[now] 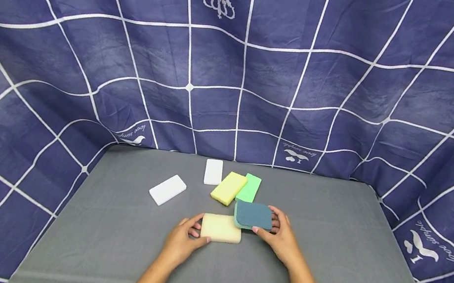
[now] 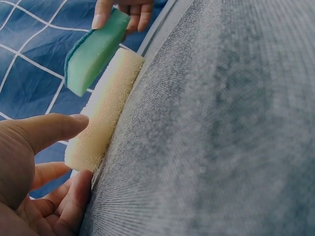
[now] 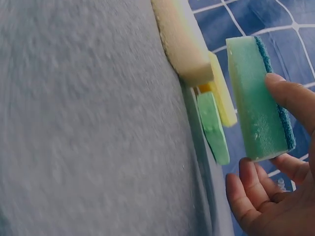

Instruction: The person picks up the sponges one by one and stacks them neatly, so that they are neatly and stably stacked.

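Observation:
A cream sponge (image 1: 221,228) lies on the grey table. At its left end, my left hand (image 1: 184,240) holds it, thumb on the near side and forefinger at the far corner. My right hand (image 1: 281,240) grips a green sponge with a dark blue-green scouring layer (image 1: 253,215) by its right end. That sponge is raised off the cloth, and in the head view its left edge overlaps the cream sponge's right corner. In the right wrist view, the green sponge (image 3: 258,98) sits between thumb and fingers, scouring layer toward the thumb.
Beyond the hands lie a yellow sponge (image 1: 229,188) and a bright green sponge (image 1: 249,188), side by side. Two white blocks, one upright-set (image 1: 213,172) and one slanted (image 1: 167,189), lie farther left. A blue checked curtain (image 1: 264,77) hangs behind the grey table (image 1: 102,241).

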The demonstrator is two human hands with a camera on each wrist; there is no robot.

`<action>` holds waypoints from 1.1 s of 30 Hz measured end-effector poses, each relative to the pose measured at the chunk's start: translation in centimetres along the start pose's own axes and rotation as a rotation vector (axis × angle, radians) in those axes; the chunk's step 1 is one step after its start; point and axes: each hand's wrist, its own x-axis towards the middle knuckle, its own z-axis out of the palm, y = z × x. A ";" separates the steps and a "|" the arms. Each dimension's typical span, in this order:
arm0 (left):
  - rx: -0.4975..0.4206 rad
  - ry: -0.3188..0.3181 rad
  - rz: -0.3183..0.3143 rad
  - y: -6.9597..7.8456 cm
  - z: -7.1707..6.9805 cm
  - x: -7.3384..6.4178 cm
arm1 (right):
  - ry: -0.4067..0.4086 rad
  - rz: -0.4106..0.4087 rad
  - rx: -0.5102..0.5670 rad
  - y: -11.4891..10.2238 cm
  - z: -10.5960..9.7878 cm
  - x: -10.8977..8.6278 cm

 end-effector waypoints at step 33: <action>-0.006 -0.003 0.002 0.0 -0.1 0.0 | -0.011 -0.191 -0.124 -2.0 5.1 -0.7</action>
